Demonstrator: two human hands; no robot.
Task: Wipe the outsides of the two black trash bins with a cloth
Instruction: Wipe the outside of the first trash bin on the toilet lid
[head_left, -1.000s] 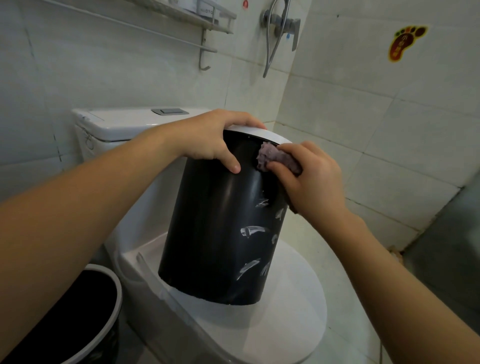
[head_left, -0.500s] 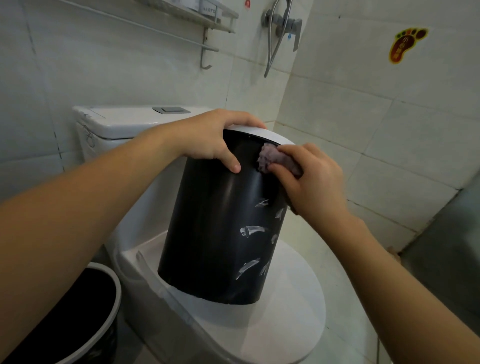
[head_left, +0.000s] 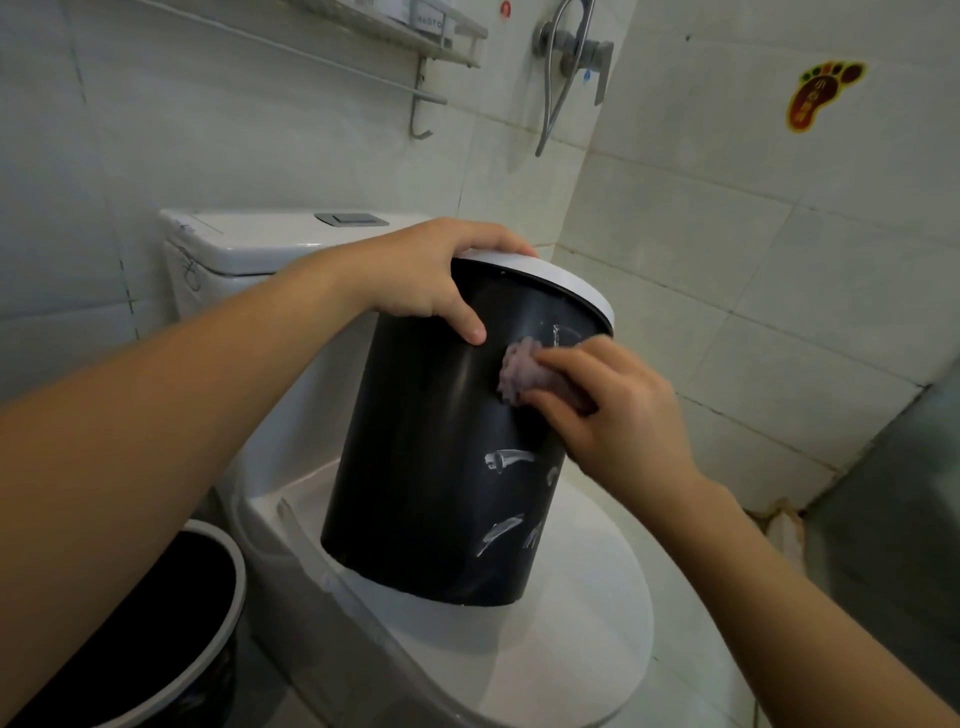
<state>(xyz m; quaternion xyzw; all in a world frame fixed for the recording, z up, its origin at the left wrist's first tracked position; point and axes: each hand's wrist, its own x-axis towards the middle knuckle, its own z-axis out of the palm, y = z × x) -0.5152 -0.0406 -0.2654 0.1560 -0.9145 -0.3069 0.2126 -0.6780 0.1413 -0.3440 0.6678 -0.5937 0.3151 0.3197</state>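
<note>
— Tiled bathroom walls (head_left: 727, 218) box us in, and everything hangs off the toilet (head_left: 571, 623): its closed lid is our workbench. On that lid stands the first black bin (head_left: 426, 467), tipped back toward the cistern (head_left: 249, 244) so only part of its base rests on the lid.

— And the second bin (head_left: 156, 613)?

— Down on the floor at the toilet's left side, well apart from our hands. We judge it not yet in hand.

— What are our hands doing?

— Our left hand (head_left: 415, 275) is curled over the white rim at the bin's top, fingers on the rim's far side and thumb pressed to the outside wall. Our right hand (head_left: 613, 410) is closed round the purple cloth (head_left: 524, 374), pressing it against the upper wall just below the rim.

— So what could go wrong?

— Sliding, mostly. That lid looks smooth and glossy, and the bin leans on an edge. If we push hard sideways with the cloth, the base could skate off the lid's right side, or the bin could twist out of our left grip.

— Anything else?

— White streaks (head_left: 509, 460) sit lower down the wall, nearer the lid. Reaching them means shifting the cloth downward, and if our left hand loosens as we do, the tilt goes. We could also just smear them instead of lifting them.
</note>
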